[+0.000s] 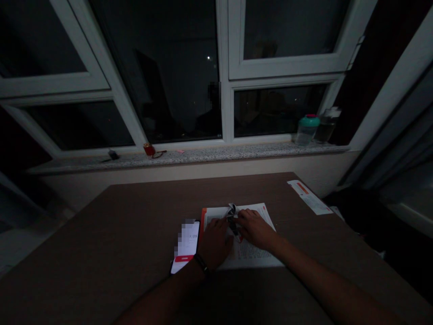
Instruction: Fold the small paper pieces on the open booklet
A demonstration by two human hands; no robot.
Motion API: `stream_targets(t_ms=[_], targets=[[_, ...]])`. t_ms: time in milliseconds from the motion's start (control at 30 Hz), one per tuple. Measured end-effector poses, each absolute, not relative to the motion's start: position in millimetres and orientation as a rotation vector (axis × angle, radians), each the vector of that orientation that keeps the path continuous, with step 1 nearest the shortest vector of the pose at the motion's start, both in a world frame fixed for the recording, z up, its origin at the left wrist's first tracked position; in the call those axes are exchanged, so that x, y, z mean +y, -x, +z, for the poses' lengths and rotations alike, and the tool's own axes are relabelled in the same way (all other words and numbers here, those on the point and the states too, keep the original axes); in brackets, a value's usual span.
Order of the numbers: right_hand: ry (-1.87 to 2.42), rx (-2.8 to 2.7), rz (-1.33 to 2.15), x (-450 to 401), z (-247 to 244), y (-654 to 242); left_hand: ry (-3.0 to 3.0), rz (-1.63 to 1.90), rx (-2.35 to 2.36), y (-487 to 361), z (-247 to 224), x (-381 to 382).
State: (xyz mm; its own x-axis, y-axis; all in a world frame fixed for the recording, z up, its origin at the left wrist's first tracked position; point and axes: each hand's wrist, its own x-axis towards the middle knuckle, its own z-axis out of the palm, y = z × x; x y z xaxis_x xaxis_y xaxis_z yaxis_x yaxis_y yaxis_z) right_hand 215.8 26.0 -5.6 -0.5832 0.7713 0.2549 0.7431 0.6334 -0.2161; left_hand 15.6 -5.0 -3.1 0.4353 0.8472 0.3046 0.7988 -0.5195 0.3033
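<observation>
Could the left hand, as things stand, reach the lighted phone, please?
Probably yes: the phone lies on the table close beside the left hand, and nothing visible stands between them.

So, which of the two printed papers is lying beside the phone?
The printed paper under the left hand and right hand; the other printed paper lies apart, at the right edge of the table.

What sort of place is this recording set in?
Probably a room in a home or dormitory, at night: dark windows, a side curtain, and a table with a phone and printed pages.
</observation>
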Motion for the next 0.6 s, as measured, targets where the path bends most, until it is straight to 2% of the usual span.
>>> stream_targets(t_ms=[600], targets=[[1.225, -2.559, 0.107, 24.8, -2.2, -215.4, -2.767, 0.46, 1.263, -21.1, 5.3, -9.6]])
